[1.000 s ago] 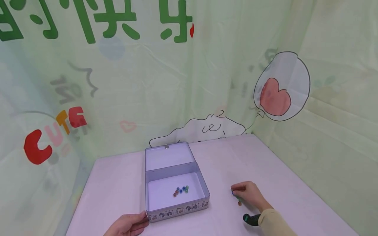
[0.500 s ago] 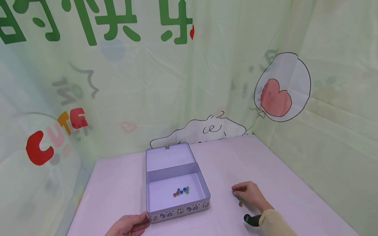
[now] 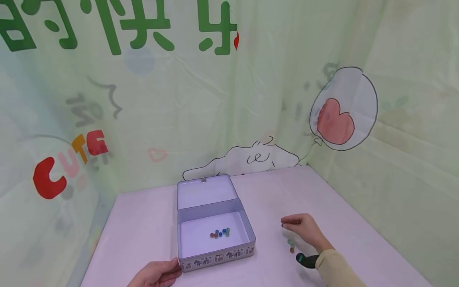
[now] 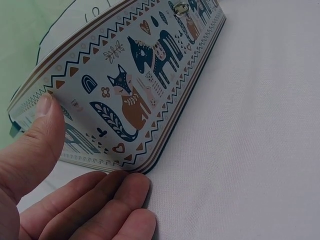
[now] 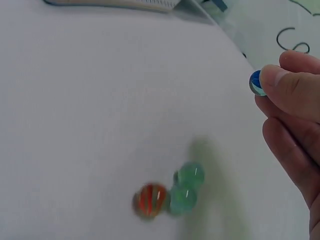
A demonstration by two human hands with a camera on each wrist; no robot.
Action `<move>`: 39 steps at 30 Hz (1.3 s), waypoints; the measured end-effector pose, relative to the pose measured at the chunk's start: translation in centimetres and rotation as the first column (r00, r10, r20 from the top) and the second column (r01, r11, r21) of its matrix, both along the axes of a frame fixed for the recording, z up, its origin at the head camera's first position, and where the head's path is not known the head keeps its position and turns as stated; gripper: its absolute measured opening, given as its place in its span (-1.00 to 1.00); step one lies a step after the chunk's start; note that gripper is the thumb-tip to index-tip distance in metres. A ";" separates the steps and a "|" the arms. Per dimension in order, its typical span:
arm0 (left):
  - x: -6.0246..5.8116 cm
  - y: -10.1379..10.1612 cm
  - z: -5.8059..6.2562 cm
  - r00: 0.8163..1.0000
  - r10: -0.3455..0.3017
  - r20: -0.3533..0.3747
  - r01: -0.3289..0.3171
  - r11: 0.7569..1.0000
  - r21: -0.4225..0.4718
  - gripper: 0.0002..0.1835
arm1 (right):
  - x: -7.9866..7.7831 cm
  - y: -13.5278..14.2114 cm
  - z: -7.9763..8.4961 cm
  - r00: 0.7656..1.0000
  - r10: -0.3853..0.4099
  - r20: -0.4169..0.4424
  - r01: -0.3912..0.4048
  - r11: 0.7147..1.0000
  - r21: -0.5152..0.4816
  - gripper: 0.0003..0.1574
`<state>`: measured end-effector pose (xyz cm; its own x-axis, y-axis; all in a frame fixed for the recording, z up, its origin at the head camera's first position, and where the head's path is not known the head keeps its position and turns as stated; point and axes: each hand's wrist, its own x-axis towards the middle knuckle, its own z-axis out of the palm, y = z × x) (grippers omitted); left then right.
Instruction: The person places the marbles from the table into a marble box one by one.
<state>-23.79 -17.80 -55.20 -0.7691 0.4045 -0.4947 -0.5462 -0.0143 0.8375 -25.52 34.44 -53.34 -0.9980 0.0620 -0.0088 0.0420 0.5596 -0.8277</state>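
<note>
At the fingers of the left hand [image 3: 154, 274] in the head view, a box [image 3: 216, 258] stands on the desk [image 3: 143, 223], its lid [image 3: 206, 192] turned back; marbles [image 3: 220, 234] lie inside, ahead and to the right of those fingers. Farther right, well apart from the left fingers, is the right hand [image 3: 305, 231].

In the left wrist view, thumb and fingers are spread apart and touch the box's near corner.

In the right wrist view, the right fingers pinch a blue marble [image 5: 255, 82]; below and left of them, two green marbles [image 5: 192, 175] and an orange marble [image 5: 152, 199] lie close together on the desk.
</note>
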 end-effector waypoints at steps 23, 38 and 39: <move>-0.1 -0.1 0.1 0.999 0.041 0.001 -0.041 0.999 -0.009 -0.48 | -8.1 -19.2 5.9 0.938 0.329 -0.105 -0.333 0.943 -0.017 -0.80; -0.4 0.3 0.4 0.995 0.091 0.044 -0.088 0.995 -0.055 -0.45 | -7.7 -22.3 6.0 0.913 0.402 -0.067 -0.406 0.913 -0.047 -0.80; -0.3 0.3 0.4 0.995 0.088 0.046 -0.086 0.995 -0.047 -0.45 | -7.6 -22.4 6.0 0.911 0.408 -0.069 -0.411 0.910 -0.051 -0.80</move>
<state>-24.13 -17.53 -54.79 -0.7752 0.3134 -0.5485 -0.5845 -0.0265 0.8110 -33.16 12.03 -47.35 -0.9347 -0.3510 0.0567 -0.2265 0.4647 -0.8560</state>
